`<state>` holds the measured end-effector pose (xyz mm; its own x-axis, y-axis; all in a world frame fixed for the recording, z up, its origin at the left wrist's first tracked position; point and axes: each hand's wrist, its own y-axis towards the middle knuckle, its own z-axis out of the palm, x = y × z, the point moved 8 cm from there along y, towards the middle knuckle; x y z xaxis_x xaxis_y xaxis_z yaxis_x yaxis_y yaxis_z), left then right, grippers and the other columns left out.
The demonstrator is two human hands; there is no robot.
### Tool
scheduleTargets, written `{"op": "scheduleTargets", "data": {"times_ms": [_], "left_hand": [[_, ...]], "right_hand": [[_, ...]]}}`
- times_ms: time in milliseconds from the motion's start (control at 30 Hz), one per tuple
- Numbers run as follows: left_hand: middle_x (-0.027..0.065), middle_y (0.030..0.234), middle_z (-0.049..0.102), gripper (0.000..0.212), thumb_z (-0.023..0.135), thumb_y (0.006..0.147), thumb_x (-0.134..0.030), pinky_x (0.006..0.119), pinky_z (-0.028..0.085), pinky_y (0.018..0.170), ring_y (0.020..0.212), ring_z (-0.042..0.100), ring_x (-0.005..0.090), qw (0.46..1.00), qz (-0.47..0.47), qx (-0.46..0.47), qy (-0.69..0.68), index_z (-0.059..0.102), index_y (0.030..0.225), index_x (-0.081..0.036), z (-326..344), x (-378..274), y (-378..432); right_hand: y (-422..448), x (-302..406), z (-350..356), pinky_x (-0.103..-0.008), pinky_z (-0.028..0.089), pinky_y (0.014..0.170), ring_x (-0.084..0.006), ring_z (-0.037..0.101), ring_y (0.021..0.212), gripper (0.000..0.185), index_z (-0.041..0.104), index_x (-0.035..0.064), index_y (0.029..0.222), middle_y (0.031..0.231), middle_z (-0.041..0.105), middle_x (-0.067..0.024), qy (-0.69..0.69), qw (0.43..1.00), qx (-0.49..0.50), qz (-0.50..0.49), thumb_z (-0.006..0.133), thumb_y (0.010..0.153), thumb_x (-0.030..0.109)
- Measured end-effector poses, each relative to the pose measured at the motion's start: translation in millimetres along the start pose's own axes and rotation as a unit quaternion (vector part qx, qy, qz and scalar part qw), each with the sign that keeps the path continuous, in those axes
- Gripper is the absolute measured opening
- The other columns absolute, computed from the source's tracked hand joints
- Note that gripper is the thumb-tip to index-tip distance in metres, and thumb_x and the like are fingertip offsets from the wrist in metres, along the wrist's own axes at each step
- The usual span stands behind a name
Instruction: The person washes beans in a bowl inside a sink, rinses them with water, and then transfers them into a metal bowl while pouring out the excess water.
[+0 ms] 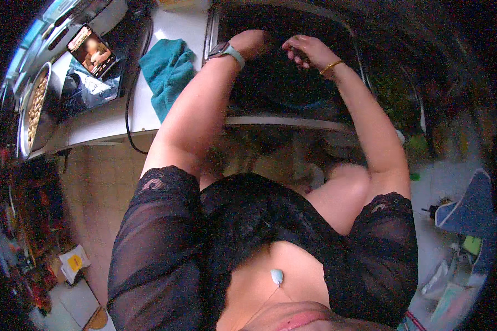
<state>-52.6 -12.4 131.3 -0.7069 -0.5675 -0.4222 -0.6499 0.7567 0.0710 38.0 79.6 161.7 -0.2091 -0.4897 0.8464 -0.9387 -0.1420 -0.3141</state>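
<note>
My left hand (252,43), with a pale-strapped watch (220,49) at its wrist, reaches over a dark area (290,91) bordered by a pale edge. Its fingers sink into shadow, so what they touch is hidden. A short gap to the right, my right hand (310,51) hangs over the same dark area with its fingers curled inward. Whether anything lies within those fingers is too dark to tell. A gold bangle (331,67) circles the right wrist. Beside my left forearm a teal cloth (170,70) lies crumpled on the white counter (143,113).
At the left, a lit smartphone (92,51) leans above a shiny plastic packet (101,89). A metal bowl (25,142) of peanuts or beans (37,107) stands near the counter's left end. A black cable (127,111) hangs over the front edge. Blue fabric (468,207) shows at far right.
</note>
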Motion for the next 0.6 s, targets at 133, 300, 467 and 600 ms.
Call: {"op": "scheduleTargets", "data": {"times_ms": [133, 300, 467, 600], "left_hand": [[0.0207, 0.088, 0.060, 0.027, 0.050, 0.079, -0.026, 0.042, 0.046, 0.071, 0.084, 0.057, 0.0362, 0.998, 0.015, -0.017, -0.066, 0.061, 0.091, -0.004, 4.7, 10.7, 0.0], [0.0211, 0.088, 0.060, 0.024, 0.052, 0.078, -0.022, 0.044, 0.047, 0.072, 0.084, 0.057, 0.0371, 0.999, 0.021, -0.023, 0.033, 0.061, 0.089, -0.003, -7.5, 3.2, -15.1], [0.0204, 0.088, 0.060, 0.022, 0.052, 0.077, -0.019, 0.043, 0.047, 0.071, 0.084, 0.057, 0.0365, 1.000, 0.013, 0.006, -0.006, 0.061, 0.089, -0.003, 1.7, -11.6, 4.3], [0.0202, 0.087, 0.060, 0.022, 0.052, 0.077, -0.019, 0.043, 0.047, 0.070, 0.083, 0.057, 0.0364, 0.999, -0.006, -0.033, -0.032, 0.062, 0.087, -0.003, -2.0, 22.5, -8.7]], "right_hand": [[-9.1, -54.9, -29.1, -0.0171, 0.035, 0.047, -0.0050, 0.045, 0.056, 0.023, 0.058, 0.0084, 0.094, 0.072, 0.055, 0.0021, -0.097, 0.994, -0.021, 0.043, 0.048, 0.087, 0.027], [-51.7, -51.1, -184.5, -0.0228, 0.040, 0.052, -0.0084, 0.048, 0.061, 0.027, 0.059, 0.0118, 0.102, 0.073, 0.056, 0.0013, -0.246, 0.932, -0.221, -0.150, 0.048, 0.086, 0.031], [-107.1, -157.3, -359.5, -0.0391, 0.047, 0.071, -0.0284, 0.059, 0.085, 0.037, 0.056, 0.0068, 0.108, 0.092, 0.061, -0.0144, -0.544, 0.779, -0.267, 0.165, 0.047, 0.084, 0.034], [-70.9, -96.2, -279.3, -0.0410, 0.045, 0.078, -0.0321, 0.056, 0.092, 0.040, 0.054, 0.0045, 0.110, 0.101, 0.057, -0.0189, -0.569, 0.758, -0.282, 0.147, 0.051, 0.082, 0.033]]}}
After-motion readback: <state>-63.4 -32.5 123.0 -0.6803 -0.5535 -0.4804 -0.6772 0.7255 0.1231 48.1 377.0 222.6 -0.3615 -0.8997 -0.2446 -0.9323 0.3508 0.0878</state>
